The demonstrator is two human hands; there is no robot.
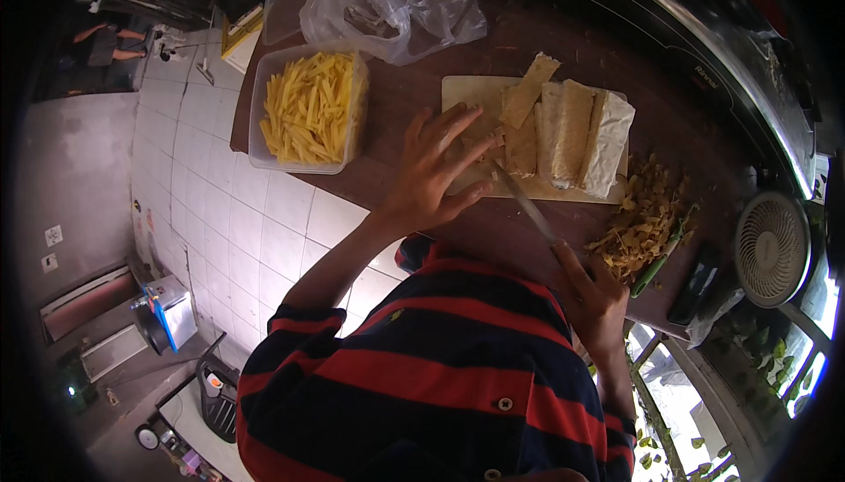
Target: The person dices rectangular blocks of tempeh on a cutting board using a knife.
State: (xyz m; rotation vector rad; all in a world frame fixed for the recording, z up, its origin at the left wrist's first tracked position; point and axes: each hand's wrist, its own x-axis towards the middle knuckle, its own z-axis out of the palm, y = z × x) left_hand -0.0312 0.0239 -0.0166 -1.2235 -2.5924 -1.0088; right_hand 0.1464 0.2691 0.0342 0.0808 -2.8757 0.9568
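A kitchen knife (526, 205) is gripped by its handle in my right hand (595, 304), its blade pointing up and left over the cutting board (472, 89). My left hand (436, 175) is spread with fingers apart above the board's left edge. One fingertip is close to small scraps (496, 138) near the knife tip; whether it touches them is unclear. On the board lie tan slabs that look like tempeh (571, 129), one with a whitish wrapped side (607, 145). A thin cut slice (531, 89) rests across another flat slab (521, 148).
A clear plastic container (255, 132) of potato sticks (307, 109) stands left, beside a crumpled plastic bag (436, 13). A peel heap (637, 218) and green-handled peeler (650, 274) lie right, near a round fan (771, 249). A dark Rinnai-marked stove (660, 46) borders the table's far side.
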